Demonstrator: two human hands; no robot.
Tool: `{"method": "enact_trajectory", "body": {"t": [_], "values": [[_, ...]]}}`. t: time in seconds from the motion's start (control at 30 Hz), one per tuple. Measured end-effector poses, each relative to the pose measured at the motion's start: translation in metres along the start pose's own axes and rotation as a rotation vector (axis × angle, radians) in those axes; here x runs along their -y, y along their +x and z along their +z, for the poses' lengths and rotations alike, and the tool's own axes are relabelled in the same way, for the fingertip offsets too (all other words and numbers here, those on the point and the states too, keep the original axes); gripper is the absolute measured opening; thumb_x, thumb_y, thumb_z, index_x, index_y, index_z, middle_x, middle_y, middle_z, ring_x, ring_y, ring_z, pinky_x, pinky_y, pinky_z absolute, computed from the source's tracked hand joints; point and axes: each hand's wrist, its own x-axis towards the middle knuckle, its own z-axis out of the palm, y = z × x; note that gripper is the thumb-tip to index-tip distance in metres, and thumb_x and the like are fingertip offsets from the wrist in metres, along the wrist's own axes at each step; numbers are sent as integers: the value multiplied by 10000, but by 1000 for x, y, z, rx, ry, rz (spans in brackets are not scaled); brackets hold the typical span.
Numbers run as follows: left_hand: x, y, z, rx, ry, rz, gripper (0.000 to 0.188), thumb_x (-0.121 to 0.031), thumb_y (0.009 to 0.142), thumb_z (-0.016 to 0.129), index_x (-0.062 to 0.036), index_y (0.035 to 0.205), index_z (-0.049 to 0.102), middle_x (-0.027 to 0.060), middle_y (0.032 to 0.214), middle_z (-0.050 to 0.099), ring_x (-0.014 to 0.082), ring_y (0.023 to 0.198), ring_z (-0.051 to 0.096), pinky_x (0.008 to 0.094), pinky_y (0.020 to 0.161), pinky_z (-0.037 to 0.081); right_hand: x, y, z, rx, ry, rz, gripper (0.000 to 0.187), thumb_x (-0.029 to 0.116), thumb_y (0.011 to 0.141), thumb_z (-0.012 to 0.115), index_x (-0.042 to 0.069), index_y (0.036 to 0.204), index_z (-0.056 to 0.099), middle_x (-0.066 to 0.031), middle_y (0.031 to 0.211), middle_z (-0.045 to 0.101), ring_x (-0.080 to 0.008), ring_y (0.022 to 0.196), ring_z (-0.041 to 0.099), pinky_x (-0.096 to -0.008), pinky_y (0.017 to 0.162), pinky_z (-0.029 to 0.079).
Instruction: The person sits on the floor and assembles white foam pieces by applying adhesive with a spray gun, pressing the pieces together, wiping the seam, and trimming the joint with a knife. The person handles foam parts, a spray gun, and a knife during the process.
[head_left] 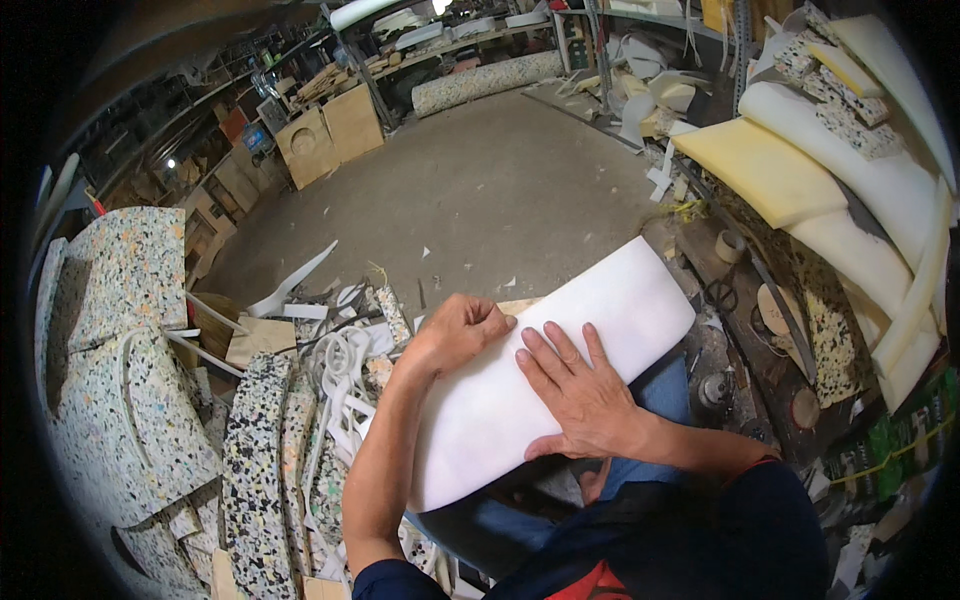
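Observation:
A long white foam slab (610, 310) with rounded edges lies slantwise across my lap, its far end up to the right. My right hand (590, 405) rests flat on its upper face, fingers spread and thumb out toward the near edge. At the slab's far left edge my left hand (462, 335) is closed, with the fingers curled under and the thumb side against the foam. What sits inside those fingers, if anything, is hidden. A pale flat piece (518, 305) shows just behind the slab, beside the left hand.
Speckled foam blocks (130, 400) and white offcuts (345, 365) pile up on the left. On the right, a dark bench (700, 240) carries a tape roll (730, 246), scissors (720, 294) and a small can (715, 390). Yellow foam sheets (765, 170) stack beyond it.

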Motion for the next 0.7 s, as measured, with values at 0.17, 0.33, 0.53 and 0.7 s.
{"method": "enact_trajectory", "body": {"t": [0.17,0.33,0.53,0.7], "values": [[-1,4,-2,3,-62,-7,297,-263,947,689,-12,789,686,-64,628,538,40,561,430,247,481,325,-8,1,-6,23,80,-59,1066,806,866,365,-50,1500,341,-255,1584,280,-430,1488,215,-645,1175,116],[-4,-41,-4,-309,58,97,410,-323,976,617,9,1213,660,168,1171,683,236,1084,622,358,975,462,-48,-29,-10,-86,226,99,1033,740,893,441,-83,1501,297,-295,1593,223,-454,1492,197,-624,1188,118],[-3,-127,70,-503,856,143,657,-325,954,550,20,1488,384,244,1571,309,425,1480,218,592,1180,131,-31,-28,5,-28,52,59,1155,852,808,376,-65,1507,314,-265,1604,229,-445,1498,183,-639,1182,104],[9,-121,118,-402,982,-25,783,-399,937,533,89,1505,304,228,1637,176,469,1517,49,623,1192,2,-16,-15,5,76,37,27,1230,913,745,297,-55,1503,341,-244,1622,198,-463,1503,124,-681,1160,70]]}}
